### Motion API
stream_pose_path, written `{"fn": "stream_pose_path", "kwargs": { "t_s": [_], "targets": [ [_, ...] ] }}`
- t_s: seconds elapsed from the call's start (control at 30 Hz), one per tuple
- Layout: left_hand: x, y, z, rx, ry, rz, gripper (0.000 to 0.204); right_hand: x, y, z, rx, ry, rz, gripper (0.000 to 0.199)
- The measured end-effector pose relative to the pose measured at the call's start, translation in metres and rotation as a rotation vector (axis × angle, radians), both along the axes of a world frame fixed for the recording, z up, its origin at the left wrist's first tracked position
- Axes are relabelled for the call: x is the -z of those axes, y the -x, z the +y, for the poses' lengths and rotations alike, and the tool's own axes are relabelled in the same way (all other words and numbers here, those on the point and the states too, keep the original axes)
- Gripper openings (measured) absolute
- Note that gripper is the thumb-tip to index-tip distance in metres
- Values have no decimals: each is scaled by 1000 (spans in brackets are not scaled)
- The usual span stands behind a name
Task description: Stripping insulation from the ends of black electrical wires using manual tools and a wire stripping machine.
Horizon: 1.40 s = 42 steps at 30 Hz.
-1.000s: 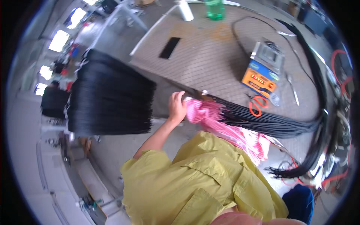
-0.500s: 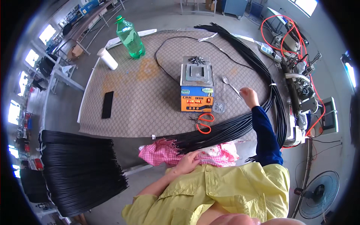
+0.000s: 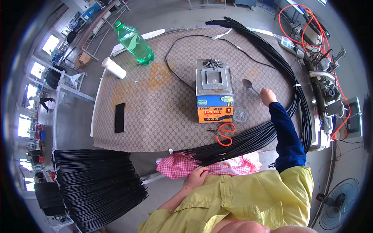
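My right hand [image 3: 268, 96] is closed on the handle of a metal spoon [image 3: 247, 83], whose bowl points left, just above the brown patterned tabletop. To the left of the spoon stands a blue and orange solder pot [image 3: 214, 110] with a square metal well on top and dark scraps behind the well. My left hand [image 3: 197, 177] lies at the table's front edge on a pink checkered cloth [image 3: 176, 166], fingers loosely bent, with nothing visible in it. Just beyond it are the ends of a bundle of black cables [image 3: 248, 136].
Orange-handled scissors [image 3: 225, 134] and a small clear dish [image 3: 240, 115] lie before the pot. A black phone [image 3: 119, 117], a white cylinder [image 3: 114, 68] and a green bottle [image 3: 135, 43] are further left. More black cables [image 3: 97, 186] hang at the lower left; a fan [image 3: 337, 204] stands lower right.
The whole view has shifted, moving everything slightly right and down. The spoon has tilted, its bowl now looking darker. My left hand stays on the cloth.
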<state>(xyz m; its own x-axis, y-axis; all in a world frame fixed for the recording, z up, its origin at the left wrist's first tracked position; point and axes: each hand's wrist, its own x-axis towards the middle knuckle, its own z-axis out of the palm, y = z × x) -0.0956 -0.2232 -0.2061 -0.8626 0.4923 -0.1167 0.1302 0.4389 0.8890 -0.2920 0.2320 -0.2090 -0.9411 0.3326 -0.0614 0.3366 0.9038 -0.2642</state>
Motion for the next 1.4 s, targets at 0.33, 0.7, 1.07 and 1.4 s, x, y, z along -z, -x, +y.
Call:
{"fn": "stream_pose_path", "kwargs": {
  "t_s": [0.33, 0.7, 1.07, 1.4],
  "targets": [
    [14, 4, 2, -23, -16, -94, 13, -114, -12, -24, 179, 1256, 72, 22],
    [22, 6, 0, -58, -56, -123, 14, -161, 14, -125, -355, 333, 303, 24],
    [21, 10, 2, -70, -62, -181, 15, -142, 31, -138, -301, 315, 273, 23],
    [21, 11, 3, -66, -59, -163, 16, -133, 45, -143, -301, 243, 207, 24]
  ]
}}
